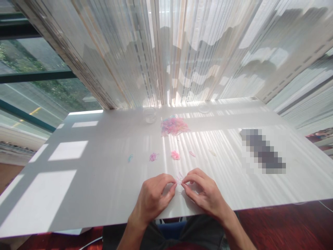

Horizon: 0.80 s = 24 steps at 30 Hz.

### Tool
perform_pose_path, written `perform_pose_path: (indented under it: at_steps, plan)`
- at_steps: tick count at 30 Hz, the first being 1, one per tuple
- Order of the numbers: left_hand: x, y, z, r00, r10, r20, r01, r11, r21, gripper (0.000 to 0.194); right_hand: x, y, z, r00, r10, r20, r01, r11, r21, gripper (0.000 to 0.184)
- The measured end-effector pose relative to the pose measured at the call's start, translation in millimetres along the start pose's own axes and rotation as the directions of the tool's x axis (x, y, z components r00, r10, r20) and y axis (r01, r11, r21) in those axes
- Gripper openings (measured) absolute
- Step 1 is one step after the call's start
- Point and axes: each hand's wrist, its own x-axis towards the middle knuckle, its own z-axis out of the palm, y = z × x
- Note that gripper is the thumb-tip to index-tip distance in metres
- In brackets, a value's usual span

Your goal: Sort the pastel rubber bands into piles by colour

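Observation:
My left hand (154, 197) and my right hand (203, 191) rest on the white table (104, 173) near its front edge, fingertips pinched together. Between them they hold a few tiny pale pink rubber bands (179, 178). Farther back lies a big loose heap of pink, blue and yellow bands (173, 125). In a row between the heap and my hands sit small sorted clusters: teal (130, 158), purple (153, 157), pink (175, 155), a lighter pink one (192, 153) and a pale yellow one (212, 152).
A small clear cup (150, 115) stands left of the heap, and a clear lid or dish (204, 108) lies at the back. A blurred dark object (262, 151) lies on the right. Sheer curtains (182, 52) hang behind the table; a window is on the left.

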Motion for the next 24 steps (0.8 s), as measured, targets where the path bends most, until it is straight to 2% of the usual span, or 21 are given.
perform_pose_path:
  at_steps: [5, 16, 24]
  plan:
    - [0.4, 0.3, 0.0, 1.000, -0.003, -0.013, 0.002, 1.000, -0.007, 0.008, -0.1, -0.9, -0.4, 0.999, 0.034, 0.005, -0.034, 0.999, -0.025, 0.012]
    - [1.0, 1.4, -2.5, 1.000, -0.019, 0.020, 0.020, 0.999, -0.040, 0.010, -1.1, 1.7, 1.4, 0.999, 0.028, -0.030, -0.029, 0.999, -0.018, 0.012]
    - [1.5, 1.2, -1.8, 1.000, -0.012, 0.003, 0.012, 0.999, -0.031, 0.011, -2.5, 3.7, 2.0, 0.999, 0.047, -0.024, -0.047, 0.999, -0.011, 0.012]
